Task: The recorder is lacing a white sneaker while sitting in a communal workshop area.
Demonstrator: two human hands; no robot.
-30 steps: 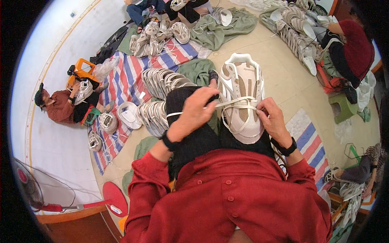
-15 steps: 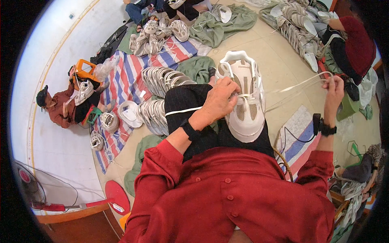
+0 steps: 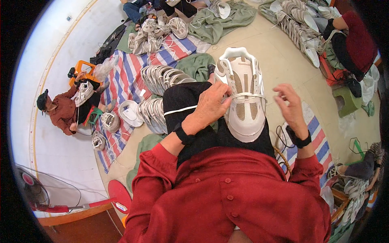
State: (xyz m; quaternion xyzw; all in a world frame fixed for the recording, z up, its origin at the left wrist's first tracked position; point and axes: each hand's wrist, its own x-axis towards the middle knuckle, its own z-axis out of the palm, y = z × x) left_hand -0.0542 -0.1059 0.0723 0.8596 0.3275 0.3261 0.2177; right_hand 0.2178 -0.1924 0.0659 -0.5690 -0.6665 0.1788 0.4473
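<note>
A white and beige sneaker upper rests on my lap, toe toward me, its tongue and collar pointing away. One pale shoelace crosses flat over its lower eyelets. At the sneaker's left edge, my left hand is closed, thumb and fingers pinching at the lace's left side; the exact grip is partly hidden. The left length of lace trails across my dark trouser leg. To the right of the sneaker, apart from it, my right hand is raised with curved, separated fingers and nothing visible in them.
Rows of sneaker uppers stand left of my knee. A striped sheet carries more shoes. One person sits at the left holding a shoe; another in a red sleeve is at upper right, beside stacked shoes. A fan stands lower left.
My right hand has let go of the lace it held stretched far right and come back toward the sneaker. The lace now lies tight across the upper. My left hand has shifted slightly left.
</note>
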